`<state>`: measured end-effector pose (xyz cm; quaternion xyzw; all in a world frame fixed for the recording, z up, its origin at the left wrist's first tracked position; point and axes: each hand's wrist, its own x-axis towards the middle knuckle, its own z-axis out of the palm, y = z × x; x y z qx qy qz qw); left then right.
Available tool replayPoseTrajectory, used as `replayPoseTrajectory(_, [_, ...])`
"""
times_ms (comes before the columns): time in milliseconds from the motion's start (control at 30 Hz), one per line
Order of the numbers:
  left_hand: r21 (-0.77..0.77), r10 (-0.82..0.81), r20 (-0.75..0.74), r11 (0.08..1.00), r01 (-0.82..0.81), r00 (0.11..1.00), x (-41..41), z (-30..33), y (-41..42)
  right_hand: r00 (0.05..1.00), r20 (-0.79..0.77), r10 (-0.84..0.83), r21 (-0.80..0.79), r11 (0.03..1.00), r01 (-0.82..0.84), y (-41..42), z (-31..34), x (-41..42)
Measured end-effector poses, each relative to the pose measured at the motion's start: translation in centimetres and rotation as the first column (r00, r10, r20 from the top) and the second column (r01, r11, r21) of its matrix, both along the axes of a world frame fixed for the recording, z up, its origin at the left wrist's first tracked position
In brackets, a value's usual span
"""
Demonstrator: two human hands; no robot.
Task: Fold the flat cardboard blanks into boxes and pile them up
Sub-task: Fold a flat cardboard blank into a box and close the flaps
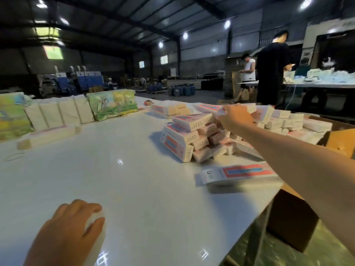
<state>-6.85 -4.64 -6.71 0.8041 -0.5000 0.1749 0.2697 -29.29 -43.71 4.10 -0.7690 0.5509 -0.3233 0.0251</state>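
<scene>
A pile of folded white boxes with red and blue print (194,139) sits at the right of the white table (115,179). My right hand (233,117) reaches over the pile's top and pinches a box at its far side. A short stack of flat blanks (238,174) lies near the table's right edge, under my right forearm. My left hand (71,231) rests on the table at the near left with relaxed fingers, holding nothing.
Wrapped bundles of blanks (63,112) and green printed packs (113,103) line the table's far left. A long flat bundle (48,137) lies in front of them. Brown cartons (292,215) stand at the right. Two people (272,66) stand behind.
</scene>
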Motion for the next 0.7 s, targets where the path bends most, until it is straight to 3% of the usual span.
replayPoseTrajectory(100, [0.036,0.018,-0.088,0.999,-0.015,0.996,-0.6,0.8,0.1,0.989,-0.128,-0.078,-0.057,0.996,0.071,1.4,1.5,0.6])
replayPoseTrajectory(167, [0.074,0.034,-0.101,0.997,-0.027,0.994,-0.8,1.1,0.3,0.998,-0.053,-0.035,-0.114,0.993,0.029,3.3,3.2,1.4])
replayPoseTrajectory(267, [0.169,0.059,-0.082,0.985,-0.044,0.995,-0.8,1.2,0.5,0.958,0.124,0.26,-0.293,0.932,-0.215,8.3,5.2,4.4])
replayPoseTrajectory(333, [0.172,0.056,-0.058,0.984,-0.045,0.997,-0.7,1.1,0.7,0.869,0.13,0.478,-0.365,0.838,-0.406,12.8,4.7,6.8])
replayPoseTrajectory(433, [0.243,0.097,-0.007,0.966,-0.092,0.995,-0.8,0.9,0.6,0.71,0.04,0.703,-0.249,0.695,-0.674,19.0,-0.1,10.1])
replayPoseTrajectory(533, [0.235,0.091,0.03,0.967,-0.096,0.995,-0.9,0.7,0.3,0.678,-0.154,0.719,0.027,0.689,-0.724,21.7,-6.4,11.5])
replayPoseTrajectory(600, [0.236,0.08,0.019,0.968,-0.082,0.997,-0.7,0.6,0.4,0.64,-0.264,0.722,0.049,0.672,-0.739,22.1,-9.0,12.0])
replayPoseTrajectory(700, [0.267,0.083,-0.039,0.961,-0.07,0.996,-0.4,0.6,0.6,0.606,-0.243,0.757,-0.031,0.619,-0.785,21.9,-9.8,12.6])
